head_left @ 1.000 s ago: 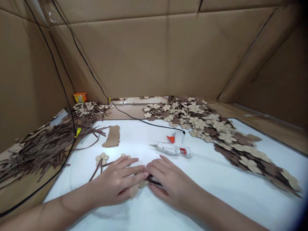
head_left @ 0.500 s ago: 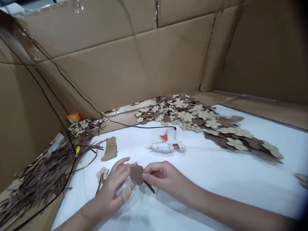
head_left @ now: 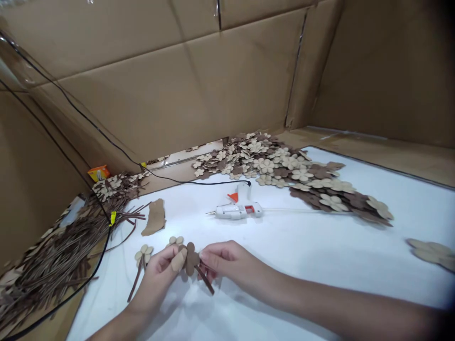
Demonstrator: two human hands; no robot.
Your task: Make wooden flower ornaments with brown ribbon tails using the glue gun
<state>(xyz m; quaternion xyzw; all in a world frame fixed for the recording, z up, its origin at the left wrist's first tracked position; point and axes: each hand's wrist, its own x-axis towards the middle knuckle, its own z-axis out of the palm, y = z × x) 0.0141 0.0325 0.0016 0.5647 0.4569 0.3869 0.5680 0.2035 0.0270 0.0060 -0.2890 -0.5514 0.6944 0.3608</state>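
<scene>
A dark brown flower (head_left: 191,258) with a brown strip (head_left: 205,280) hanging from it is held up between both hands. My left hand (head_left: 166,266), with a tan wrap on its thumb, pinches the flower's left side. My right hand (head_left: 220,258) grips its right edge between thumb and fingers. Just behind the left fingers shows a beige flower (head_left: 175,240). Another beige flower (head_left: 143,255) with a brown strip lies left of my left hand.
A white glue gun (head_left: 234,210) lies beyond the hands on the white board (head_left: 302,293). Brown and beige flowers (head_left: 263,163) are heaped behind it. Brown strips (head_left: 71,251) pile up at the left, near a torn cardboard piece (head_left: 155,218), a black cable and cardboard walls.
My left hand has gone from spread fingers to a pinch on the brown flower, which has turned. The beige flower behind the left fingers has come into sight. The view has shifted slightly.
</scene>
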